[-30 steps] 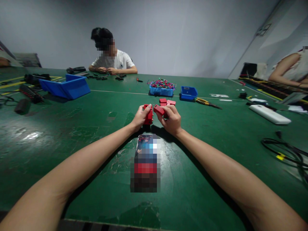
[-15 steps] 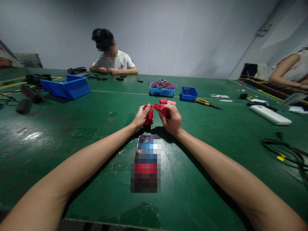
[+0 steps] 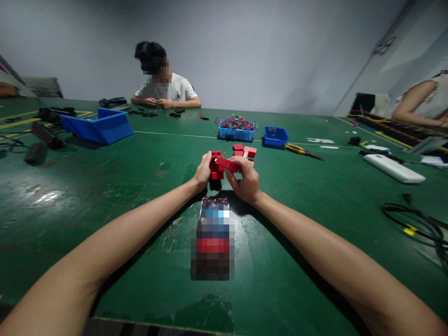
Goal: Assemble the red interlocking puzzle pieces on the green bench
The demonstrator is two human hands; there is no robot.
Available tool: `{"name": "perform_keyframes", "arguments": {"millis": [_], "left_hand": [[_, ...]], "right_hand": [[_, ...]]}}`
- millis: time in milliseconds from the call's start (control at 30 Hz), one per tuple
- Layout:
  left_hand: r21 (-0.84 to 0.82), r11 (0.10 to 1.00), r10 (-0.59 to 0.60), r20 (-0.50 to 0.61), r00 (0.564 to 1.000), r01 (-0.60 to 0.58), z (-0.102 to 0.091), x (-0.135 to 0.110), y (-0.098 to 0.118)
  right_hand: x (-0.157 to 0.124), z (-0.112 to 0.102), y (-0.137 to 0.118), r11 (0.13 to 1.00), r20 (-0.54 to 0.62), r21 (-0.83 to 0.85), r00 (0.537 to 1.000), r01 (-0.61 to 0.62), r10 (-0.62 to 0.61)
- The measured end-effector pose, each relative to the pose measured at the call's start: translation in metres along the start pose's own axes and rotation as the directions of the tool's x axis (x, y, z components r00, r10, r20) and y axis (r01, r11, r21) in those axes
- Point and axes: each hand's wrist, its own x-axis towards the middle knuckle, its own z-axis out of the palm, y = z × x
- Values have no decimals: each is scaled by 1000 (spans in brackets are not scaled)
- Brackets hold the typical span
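My left hand [image 3: 202,174] is closed around the side of a red block-like part [image 3: 217,175] with small holes in its top face. Between the thumb and fingers of my right hand [image 3: 246,181] is a smaller red oblong piece [image 3: 227,164], tilted, with a light spot at its left end. It overlaps the left hand's part in view; whether the two touch I cannot tell. Just beyond my right hand lie several loose red blocks [image 3: 238,148] on the green table [image 3: 147,275]. A phone [image 3: 212,205] with a lit screen lies below my hands.
Farther back stand a blue bin of coloured wires [image 3: 235,135], a small blue bin [image 3: 276,137] and yellow-black pliers [image 3: 301,150]. A large blue bin [image 3: 101,128] is at left; a white oblong device [image 3: 394,169] and black cable [image 3: 420,217] at right. A co-worker [image 3: 171,91] sits opposite.
My right hand has moved left with its red piece, from beside the left hand's part to in front of it. The left hand keeps its hold, and its part's holed top shows more.
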Motion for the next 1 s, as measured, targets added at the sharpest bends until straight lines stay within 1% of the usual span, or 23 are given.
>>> {"name": "perform_keyframes", "arguments": {"millis": [133,233,333,500,633,867,1000], "left_hand": [[61,997,42,-34,999,-40,2,-2,2],[62,997,39,-26,999,-37,4,-4,3],[61,997,40,-7,999,-39,4,-4,4],[128,991,36,12,999,-37,2,-6,4],[109,994,24,29,999,-27,3,-7,5],[55,998,20,60,998,-23,4,-7,7],[41,998,41,33,999,-42,4,-5,5]], "right_hand": [[-2,1,2,996,59,57,996,71,-74],[-3,1,4,993,96,44,989,108,-112],[-4,1,5,993,113,5,987,118,-117],[-5,3,6,996,74,-47,994,80,-76],[-5,5,6,998,55,-46,998,47,-44],[-4,1,5,1000,102,-27,995,10,-7],[-5,0,2,999,111,-45,993,-29,34]]}}
